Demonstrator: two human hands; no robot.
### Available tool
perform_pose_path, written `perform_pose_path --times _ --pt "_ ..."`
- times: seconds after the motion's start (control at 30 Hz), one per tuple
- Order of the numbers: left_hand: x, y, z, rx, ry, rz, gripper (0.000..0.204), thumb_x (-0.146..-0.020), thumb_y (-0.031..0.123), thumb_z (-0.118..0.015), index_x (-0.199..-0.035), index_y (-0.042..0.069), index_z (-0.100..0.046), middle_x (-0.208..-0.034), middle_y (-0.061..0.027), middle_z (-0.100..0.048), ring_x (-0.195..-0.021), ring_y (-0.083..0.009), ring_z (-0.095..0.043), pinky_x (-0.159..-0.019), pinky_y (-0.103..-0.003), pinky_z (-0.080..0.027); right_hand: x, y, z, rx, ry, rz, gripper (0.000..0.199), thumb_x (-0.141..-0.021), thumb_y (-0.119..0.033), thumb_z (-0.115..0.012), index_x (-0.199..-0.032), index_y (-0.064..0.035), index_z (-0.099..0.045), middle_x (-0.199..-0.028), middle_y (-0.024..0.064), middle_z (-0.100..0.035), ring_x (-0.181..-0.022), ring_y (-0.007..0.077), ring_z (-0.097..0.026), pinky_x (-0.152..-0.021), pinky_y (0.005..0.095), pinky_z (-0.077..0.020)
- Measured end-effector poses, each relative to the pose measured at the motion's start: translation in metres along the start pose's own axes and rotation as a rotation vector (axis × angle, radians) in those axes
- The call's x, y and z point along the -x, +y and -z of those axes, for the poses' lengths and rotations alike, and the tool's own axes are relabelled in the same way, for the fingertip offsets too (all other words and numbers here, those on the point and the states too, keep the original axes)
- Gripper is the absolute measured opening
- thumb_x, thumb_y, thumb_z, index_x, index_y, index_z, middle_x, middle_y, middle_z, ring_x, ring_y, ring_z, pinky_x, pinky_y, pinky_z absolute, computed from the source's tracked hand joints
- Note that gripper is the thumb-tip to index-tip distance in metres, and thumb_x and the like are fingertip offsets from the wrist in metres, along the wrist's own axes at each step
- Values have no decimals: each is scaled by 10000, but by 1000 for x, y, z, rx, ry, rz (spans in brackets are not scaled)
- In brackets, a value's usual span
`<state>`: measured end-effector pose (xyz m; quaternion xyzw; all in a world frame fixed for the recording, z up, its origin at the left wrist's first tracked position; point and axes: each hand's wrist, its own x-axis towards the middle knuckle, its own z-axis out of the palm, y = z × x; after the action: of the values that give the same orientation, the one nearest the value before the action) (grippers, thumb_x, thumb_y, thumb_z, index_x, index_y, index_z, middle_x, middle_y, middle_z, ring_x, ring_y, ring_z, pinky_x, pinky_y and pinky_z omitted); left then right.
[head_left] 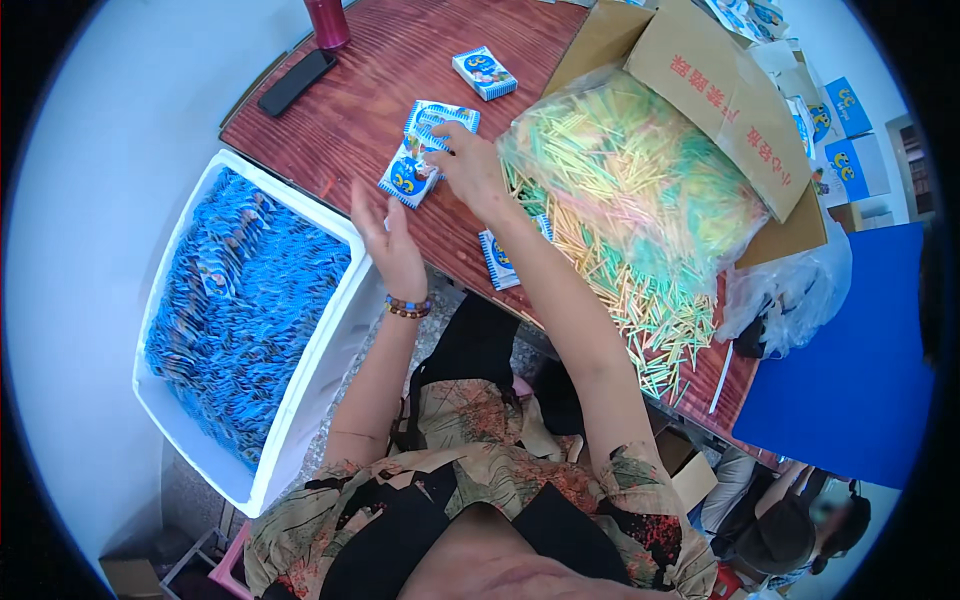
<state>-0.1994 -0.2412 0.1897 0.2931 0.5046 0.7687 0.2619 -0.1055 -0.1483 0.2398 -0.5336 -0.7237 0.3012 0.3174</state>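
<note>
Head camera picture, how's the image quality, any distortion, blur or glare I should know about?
Head view: strong fisheye bend, so the table edge and white bin curve toward a black rim; light is even and soft, shadows faint; the clear bag of coloured sticks shows mild sheen; the right hand on the blue packets looks sharp.

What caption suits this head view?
Right hand presses small blue-and-white paper packets on a reddish wooden table; left hand hovers open.

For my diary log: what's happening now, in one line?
right hand: on blue packets | left hand: open, empty | white bin: full
</note>
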Motion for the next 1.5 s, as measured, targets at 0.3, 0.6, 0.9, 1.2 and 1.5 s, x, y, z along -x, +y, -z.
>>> perform_pose_path --times 0.3,0.6,0.9,1.2,1.5 --pt "-12 -40 -13 -602 -343 -191 460 -909 210 -580 -1328 44 -487 -1334 -178 -497 -1255 -332 -423 -1058 -447 -268 -6 44 31 194 113 154 320 -852 -176 -639 -1128 -19 -601 -908 169 -685 -834 326 -667 -726 398 -513" --pt "40 -36 -51 -1018 -725 -396 301 -732 376 -738 -827 130 -593 -889 -15 -577 -925 -237 -495 -829 -433 -286 122 98 101 25 236 -93 177 -881 -84 -616 -1024 17 -647 -816 117 -666 -724 154 -632 -651 288 -489" --pt "69 -22 -80 -854 -637 -709 119 -792 217 -701 -778 120 -634 -795 1 -616 -865 -196 -546 -854 -383 -286 156 129 139 61 295 -23 170 -875 -84 -624 -1005 24 -640 -849 152 -663 -724 230 -639 -657 314 -492" --pt "83 18 -99 -425 -783 -481 49 -817 75 -703 -856 76 -672 -798 -3 -636 -752 -129 -565 -824 -301 -373 159 114 158 -432 257 -54 125 -856 -76 -665 -957 -2 -660 -776 6 -637 -702 101 -582 -610 253 -464" --pt "138 2 -112 163 -693 439 150 -870 25 -660 -1011 -24 -675 -910 -19 -684 -784 -55 -619 -685 -217 -512 188 120 165 -869 210 -157 82 -865 -66 -671 -916 -2 -662 -783 -8 -644 -711 29 -556 -629 204 -447"
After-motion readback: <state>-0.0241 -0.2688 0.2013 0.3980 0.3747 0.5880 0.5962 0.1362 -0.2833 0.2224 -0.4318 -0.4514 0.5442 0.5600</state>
